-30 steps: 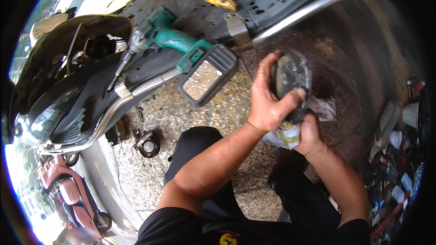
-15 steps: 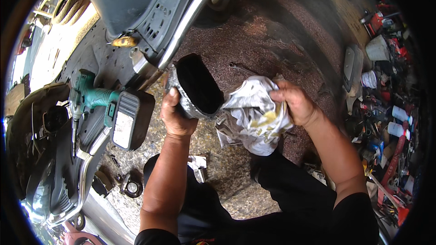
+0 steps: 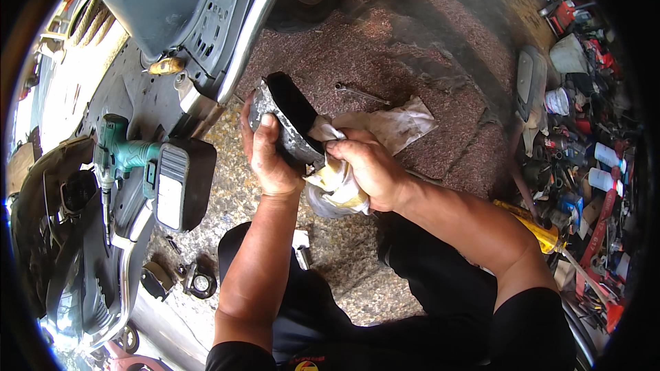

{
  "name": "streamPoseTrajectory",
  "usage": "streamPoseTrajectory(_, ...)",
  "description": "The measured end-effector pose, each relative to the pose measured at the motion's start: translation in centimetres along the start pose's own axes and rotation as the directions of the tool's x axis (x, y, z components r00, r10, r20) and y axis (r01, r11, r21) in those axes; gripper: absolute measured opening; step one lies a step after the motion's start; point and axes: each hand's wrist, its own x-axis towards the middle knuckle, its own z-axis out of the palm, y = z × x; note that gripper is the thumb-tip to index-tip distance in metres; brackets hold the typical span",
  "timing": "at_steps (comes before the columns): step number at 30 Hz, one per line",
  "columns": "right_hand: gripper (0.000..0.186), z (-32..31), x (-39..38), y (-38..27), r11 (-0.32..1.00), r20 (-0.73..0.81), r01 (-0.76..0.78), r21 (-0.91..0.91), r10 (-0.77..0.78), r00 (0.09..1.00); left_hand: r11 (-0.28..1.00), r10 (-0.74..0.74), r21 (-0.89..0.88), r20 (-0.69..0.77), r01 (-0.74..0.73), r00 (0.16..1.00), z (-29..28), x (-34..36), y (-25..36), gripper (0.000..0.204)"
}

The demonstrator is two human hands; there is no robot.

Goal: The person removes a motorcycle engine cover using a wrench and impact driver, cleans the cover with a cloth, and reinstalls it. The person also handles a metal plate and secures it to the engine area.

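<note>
My left hand [image 3: 268, 161] is closed around a scuffed black hollow housing [image 3: 271, 99], held tilted with its dark cavity showing. My right hand [image 3: 368, 172] grips a stained white and yellow cloth [image 3: 337, 192] against the housing's right rim; whether the cloth reaches inside I cannot tell. Just behind my right hand, a pale, crumpled sheet or cloth [image 3: 402, 124] spreads toward the floor, near a metal wrench [image 3: 361, 94]. A green cordless power tool [image 3: 127, 151] with a black battery rests on the scooter body to the left of my hands.
A scooter's footboard [image 3: 206, 20] with a chrome rail [image 3: 249, 27] and a yellow-handled tool [image 3: 165, 66] borders the upper left. Small metal parts [image 3: 201, 285] lie on the speckled floor. Crowded tools and containers line the right, with a yellow object [image 3: 543, 233] near my right arm.
My hands were apart half a second ago; my right hand has moved left, bringing the cloth onto the housing. Earlier still, the housing was turned differently. The view has shifted.
</note>
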Motion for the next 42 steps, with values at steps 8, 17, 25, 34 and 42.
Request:
streamPoseTrajectory(8,0.039,-5.1,-5.9,-10.4,0.913,0.142,0.006,-0.409,0.057,0.988,0.993,-0.119,-0.019,-0.251,0.119,0.960,0.8,0.3,-0.5,0.052)
streamPoseTrajectory(17,0.028,-19.1,-15.2,-21.5,0.859,-0.232,0.447,-0.249,-0.501,0.834,0.896,-0.422,-0.221,-0.149,0.386,0.894,0.4,0.5,0.5,0.054)
streamPoseTrajectory(25,0.036,-19.9,-14.3,-24.4,0.627,-0.643,0.749,-0.215,-0.668,0.374,0.897,-0.432,-0.220,-0.256,0.384,0.865,-1.8,0.7,-0.3,0.057)
streamPoseTrajectory(34,0.026,-20.4,-9.5,-18.4,0.700,-0.475,0.114,-0.705,-0.586,0.656,0.808,-0.440,-0.315,0.240,0.498,0.865,-3.8,0.2,-0.3,0.073)
streamPoseTrajectory(42,0.024,-15.2,-3.7,-11.3,0.034,-0.348,-0.347,-0.937,-0.151,0.925,0.635,-0.400,-0.369,0.594,0.678,0.698,-3.4,-0.2,-1.8,0.087)
